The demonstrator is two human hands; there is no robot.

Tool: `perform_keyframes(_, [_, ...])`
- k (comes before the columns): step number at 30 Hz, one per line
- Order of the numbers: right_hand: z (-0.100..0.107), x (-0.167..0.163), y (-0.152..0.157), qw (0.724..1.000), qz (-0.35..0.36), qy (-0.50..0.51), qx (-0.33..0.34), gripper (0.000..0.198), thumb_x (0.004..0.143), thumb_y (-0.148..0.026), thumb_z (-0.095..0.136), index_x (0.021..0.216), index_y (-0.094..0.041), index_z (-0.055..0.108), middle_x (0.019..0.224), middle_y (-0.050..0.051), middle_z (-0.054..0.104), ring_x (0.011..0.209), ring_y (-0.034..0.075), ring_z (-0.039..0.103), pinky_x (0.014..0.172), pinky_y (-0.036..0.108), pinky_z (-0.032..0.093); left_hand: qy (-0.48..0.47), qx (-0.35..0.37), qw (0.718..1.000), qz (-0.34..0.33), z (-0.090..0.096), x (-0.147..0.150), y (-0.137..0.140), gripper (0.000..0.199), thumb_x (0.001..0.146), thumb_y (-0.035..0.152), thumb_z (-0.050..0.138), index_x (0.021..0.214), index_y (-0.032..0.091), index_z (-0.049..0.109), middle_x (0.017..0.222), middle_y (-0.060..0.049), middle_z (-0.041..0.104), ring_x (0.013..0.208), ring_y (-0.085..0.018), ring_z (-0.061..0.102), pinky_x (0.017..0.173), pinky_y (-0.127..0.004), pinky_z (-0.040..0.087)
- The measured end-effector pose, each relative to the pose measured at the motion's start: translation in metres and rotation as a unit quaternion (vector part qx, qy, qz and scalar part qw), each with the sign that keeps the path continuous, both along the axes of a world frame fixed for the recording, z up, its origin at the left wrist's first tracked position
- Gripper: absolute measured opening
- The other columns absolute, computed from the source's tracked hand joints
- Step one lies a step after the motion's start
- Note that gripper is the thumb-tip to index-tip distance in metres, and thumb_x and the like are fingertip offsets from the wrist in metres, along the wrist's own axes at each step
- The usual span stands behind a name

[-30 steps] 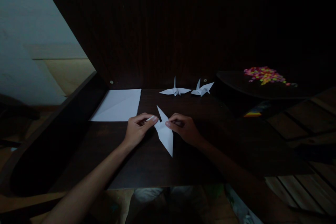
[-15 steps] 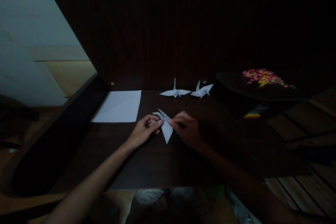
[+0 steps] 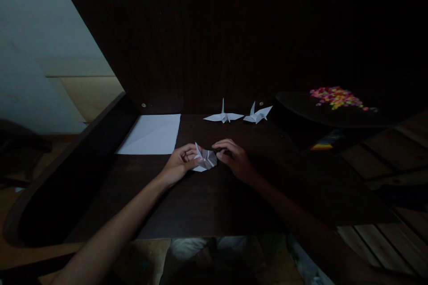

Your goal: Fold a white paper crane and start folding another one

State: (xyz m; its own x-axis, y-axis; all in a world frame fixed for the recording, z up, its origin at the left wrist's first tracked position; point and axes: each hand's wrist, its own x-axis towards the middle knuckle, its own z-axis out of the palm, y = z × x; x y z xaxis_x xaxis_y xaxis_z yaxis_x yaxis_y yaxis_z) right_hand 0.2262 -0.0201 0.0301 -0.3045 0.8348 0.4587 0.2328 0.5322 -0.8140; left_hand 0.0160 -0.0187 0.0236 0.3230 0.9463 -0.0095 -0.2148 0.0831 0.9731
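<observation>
Head view: The folded paper piece is located at the center of the frame, slightly below mid-height, above the dark desk surface. One narrow point projects upward at its left side.

The left hand is positioned left of center. Its thumb and fingers pinch the left part of the folded paper piece. The right hand is positioned right of center, at the right edge of the piece. Its fingers are bent, with the thumb separated from the fingertips; contact with the paper cannot be determined.

A stack of white paper lies left of center, against the rear of the desk surface. Two folded paper cranes, a left crane and a right crane, stand near the dark back panel, above and right of center. A pile of small multicolored pieces rests on a dark side shelf at the right of the frame.
</observation>
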Motion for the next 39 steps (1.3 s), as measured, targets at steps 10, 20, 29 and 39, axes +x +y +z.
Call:
perform_keyframes(10, [-0.009,-0.002,0.006,0.974,0.054,0.005,-0.219,0.031,0.07,-0.037,0.076,0.087,-0.017,0.06,0.068,-0.003,0.059,0.064,0.013,0.056,0.061,0.025,0.044,0.062,-0.012,0.996,-0.061,0.008,-0.003,0.001,0.042,0.056,0.018,0.084,0.092,0.015,0.062,0.07,0.003,0.062,0.061,-0.01,0.058,0.056,-0.019,0.044])
perform_keyframes(20, [-0.008,0.003,0.008,0.963,0.094,-0.05,-0.248,0.029,0.07,-0.042,0.074,0.073,-0.014,0.066,0.067,0.0,0.063,0.062,0.013,0.056,0.058,0.024,0.041,0.104,0.003,0.993,-0.058,0.002,-0.001,0.001,0.041,0.062,0.023,0.082,0.095,0.012,0.061,0.065,0.004,0.06,0.056,-0.007,0.054,0.056,-0.019,0.042])
perform_keyframes(29, [-0.009,0.006,0.008,0.968,0.133,-0.13,-0.165,0.022,0.076,-0.035,0.068,0.07,-0.014,0.069,0.067,0.001,0.067,0.062,0.013,0.057,0.058,0.024,0.041,0.158,0.016,0.985,-0.073,0.0,0.004,-0.002,0.036,0.061,0.028,0.084,0.086,0.012,0.063,0.062,0.002,0.061,0.055,-0.01,0.055,0.054,-0.02,0.043])
perform_keyframes(39, [-0.01,0.005,0.008,0.934,0.148,-0.063,-0.319,0.033,0.072,-0.046,0.069,0.07,-0.014,0.064,0.06,0.0,0.064,0.048,0.011,0.056,0.04,0.02,0.04,0.199,-0.008,0.965,-0.171,0.001,-0.001,-0.002,0.04,0.073,0.051,0.073,0.073,0.012,0.067,0.063,-0.003,0.066,0.049,-0.011,0.057,0.05,-0.022,0.047])
